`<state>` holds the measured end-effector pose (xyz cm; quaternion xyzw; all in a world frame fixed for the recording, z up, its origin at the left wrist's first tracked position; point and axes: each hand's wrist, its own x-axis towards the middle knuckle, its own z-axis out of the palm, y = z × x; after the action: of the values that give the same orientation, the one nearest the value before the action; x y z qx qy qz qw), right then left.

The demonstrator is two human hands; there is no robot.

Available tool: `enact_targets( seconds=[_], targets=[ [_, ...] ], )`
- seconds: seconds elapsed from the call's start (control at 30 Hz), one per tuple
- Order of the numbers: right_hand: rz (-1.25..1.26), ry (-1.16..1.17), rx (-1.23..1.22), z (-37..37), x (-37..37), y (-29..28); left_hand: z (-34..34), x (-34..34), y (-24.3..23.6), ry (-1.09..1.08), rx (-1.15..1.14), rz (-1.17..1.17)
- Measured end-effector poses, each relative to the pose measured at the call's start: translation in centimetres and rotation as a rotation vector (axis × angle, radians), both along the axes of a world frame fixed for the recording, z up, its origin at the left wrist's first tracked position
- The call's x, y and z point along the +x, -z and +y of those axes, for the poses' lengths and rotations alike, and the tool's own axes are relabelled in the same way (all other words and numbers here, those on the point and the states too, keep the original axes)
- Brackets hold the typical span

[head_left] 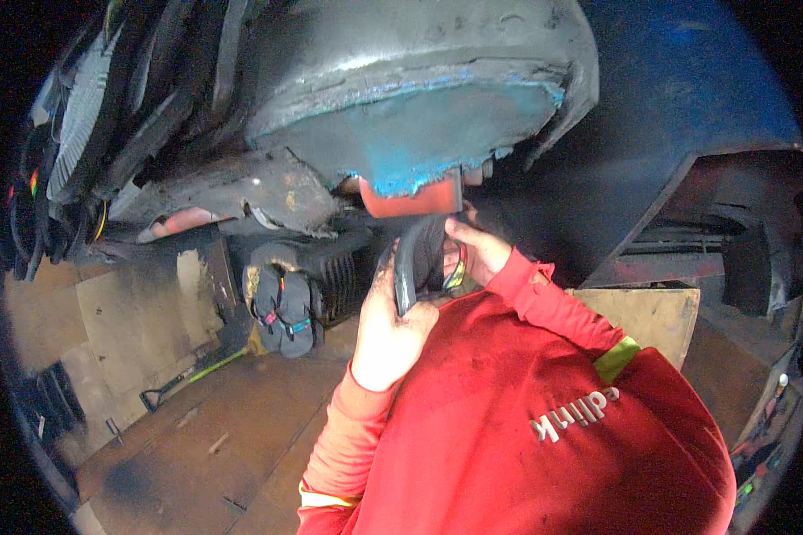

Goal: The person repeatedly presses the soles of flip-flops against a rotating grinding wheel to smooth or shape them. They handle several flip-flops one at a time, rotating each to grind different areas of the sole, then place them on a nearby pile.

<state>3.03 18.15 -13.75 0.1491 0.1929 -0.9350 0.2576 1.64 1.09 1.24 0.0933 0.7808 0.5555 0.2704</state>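
A dark curved strip of rubber or metal (pixel 408 263) is gripped in the left hand (pixel 385 330), whose fingers are wrapped around its lower part while the strip rises upright toward the underside of a vehicle. The right hand (pixel 477 250) is pressed against the upper end of the same strip, its fingers curled about it just below a red block-shaped part (pixel 410 201). The strip is thus held between both hands, directly beneath the grey vehicle body panel (pixel 401 80), whose chipped lower edge shows patches of blue paint. Both forearms are covered by red sleeves (pixel 348 428), and a red garment with a yellow-green shoulder strip fills the lower right of the view.

To the left of the hands, a pair of dark flip-flops (pixel 283 308) with coloured straps is seen, propped against a ribbed dark component. A tool with a yellow-green shaft and a black handle (pixel 187 379) lies on the brown boards (pixel 214 446) of the floor, near the sandals. A bundle of black belts or hoses (pixel 143 98) is hung at the upper left. A wooden board (pixel 656 312) stands behind the right shoulder.
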Motion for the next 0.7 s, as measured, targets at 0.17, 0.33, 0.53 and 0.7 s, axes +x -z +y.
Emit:
enact_targets(
  seconds=[0.17, 0.33, 0.53, 0.7],
  targets=[
    [-0.009, 0.010, 0.021, -0.3, 0.3, -0.2, -0.9, 0.5, -0.8, -0.005, 0.064, -0.077],
    [-0.029, 0.011, 0.068, -1.3, 1.1, -0.3, -2.2, 2.0, -2.1, 0.021, -0.058, 0.162],
    [-0.052, 0.054, 0.047, -0.9, 0.4, -1.0, -1.3, 1.0, -0.4, 0.029, -0.034, 0.185],
    [-0.063, 0.069, 0.060, -0.7, 0.0, -0.9, -1.7, 0.4, -0.6, 0.035, 0.041, -0.096]
  ],
)
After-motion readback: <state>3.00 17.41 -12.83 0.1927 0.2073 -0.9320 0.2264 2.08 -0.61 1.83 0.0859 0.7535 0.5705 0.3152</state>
